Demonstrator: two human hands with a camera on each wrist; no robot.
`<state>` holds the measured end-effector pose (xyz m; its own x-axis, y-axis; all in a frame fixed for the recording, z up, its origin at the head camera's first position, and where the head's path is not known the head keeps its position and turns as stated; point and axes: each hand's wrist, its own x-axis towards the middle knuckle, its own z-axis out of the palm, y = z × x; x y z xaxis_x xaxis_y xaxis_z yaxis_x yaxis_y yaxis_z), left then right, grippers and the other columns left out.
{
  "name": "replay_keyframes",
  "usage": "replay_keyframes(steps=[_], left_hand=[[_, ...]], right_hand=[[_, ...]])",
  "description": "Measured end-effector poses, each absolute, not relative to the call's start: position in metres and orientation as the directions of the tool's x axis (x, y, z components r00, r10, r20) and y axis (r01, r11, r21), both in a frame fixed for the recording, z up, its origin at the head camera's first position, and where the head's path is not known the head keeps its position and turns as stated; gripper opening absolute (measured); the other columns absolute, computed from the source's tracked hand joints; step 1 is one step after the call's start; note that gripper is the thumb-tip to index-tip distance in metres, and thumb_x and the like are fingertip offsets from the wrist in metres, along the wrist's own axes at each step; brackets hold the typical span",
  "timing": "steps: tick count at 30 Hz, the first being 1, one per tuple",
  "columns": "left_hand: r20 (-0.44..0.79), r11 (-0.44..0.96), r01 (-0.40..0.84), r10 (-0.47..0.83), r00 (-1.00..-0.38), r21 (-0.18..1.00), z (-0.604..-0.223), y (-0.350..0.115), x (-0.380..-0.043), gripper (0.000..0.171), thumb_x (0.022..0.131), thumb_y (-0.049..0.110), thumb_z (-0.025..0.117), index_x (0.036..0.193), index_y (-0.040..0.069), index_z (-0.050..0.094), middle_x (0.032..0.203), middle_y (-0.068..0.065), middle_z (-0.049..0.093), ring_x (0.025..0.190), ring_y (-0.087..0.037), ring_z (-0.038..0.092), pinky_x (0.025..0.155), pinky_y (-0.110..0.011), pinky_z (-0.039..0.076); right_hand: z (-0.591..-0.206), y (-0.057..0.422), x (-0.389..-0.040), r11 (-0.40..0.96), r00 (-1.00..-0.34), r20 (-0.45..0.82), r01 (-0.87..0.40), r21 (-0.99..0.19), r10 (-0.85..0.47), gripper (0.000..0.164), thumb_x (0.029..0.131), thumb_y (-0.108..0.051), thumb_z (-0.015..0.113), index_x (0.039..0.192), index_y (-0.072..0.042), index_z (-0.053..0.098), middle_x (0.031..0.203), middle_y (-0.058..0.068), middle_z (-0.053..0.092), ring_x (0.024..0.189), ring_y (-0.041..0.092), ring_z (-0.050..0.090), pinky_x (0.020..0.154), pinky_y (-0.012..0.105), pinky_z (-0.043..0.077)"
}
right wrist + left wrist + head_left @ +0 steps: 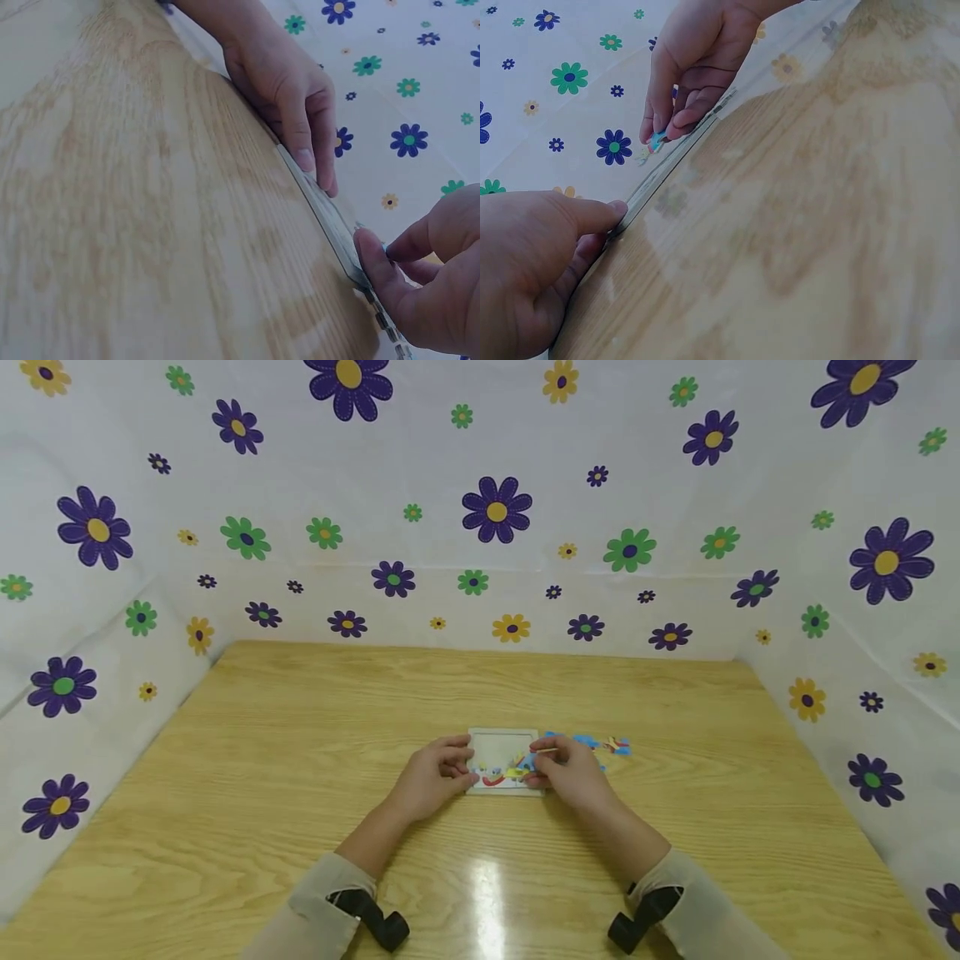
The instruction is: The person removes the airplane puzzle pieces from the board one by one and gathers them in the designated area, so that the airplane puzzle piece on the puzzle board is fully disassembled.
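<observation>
A small white puzzle tray (504,792) lies on the table with jigsaw pieces (492,776) laid along its lower part; the upper part shows bare backing. At the tray's left side my left hand (437,777) grips the edge, thumb near the lower corner. My right hand (576,774) is over the tray's right side, pinching a small blue puzzle piece (658,140) between thumb and fingers. That hand covers part of the tray's right edge. In the right wrist view the fingers mostly hide the piece.
Several loose puzzle pieces (618,746), blue and multicoloured, lie right of the tray, partly behind the right hand. The wooden table (300,710) is bordered at the back and sides by a white flower-print cloth (420,452). Black straps (371,917) sit on both wrists.
</observation>
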<state>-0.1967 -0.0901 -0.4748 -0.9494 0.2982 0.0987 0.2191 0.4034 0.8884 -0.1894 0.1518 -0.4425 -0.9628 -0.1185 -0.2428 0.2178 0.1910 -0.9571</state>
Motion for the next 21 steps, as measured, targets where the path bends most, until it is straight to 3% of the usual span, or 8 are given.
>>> replay_keyframes(steps=[21], left_hand=[[0.067, 0.407, 0.198, 0.315, -0.947, 0.892, -0.473, -0.092, -0.195, 0.046, 0.082, 0.009, 0.082, 0.123, -0.004, 0.067, 0.148, -0.010, 0.051, 0.092, -0.013, 0.060, 0.079, -0.019, 0.054]], right_hand=[[-0.435, 0.221, -0.196, 0.234, -0.958, -0.271, 0.243, -0.941, -0.093, 0.038, 0.102, -0.007, 0.055, 0.136, 0.010, 0.047, 0.108, 0.013, 0.063, 0.082, 0.010, 0.069, 0.079, 0.024, 0.059]])
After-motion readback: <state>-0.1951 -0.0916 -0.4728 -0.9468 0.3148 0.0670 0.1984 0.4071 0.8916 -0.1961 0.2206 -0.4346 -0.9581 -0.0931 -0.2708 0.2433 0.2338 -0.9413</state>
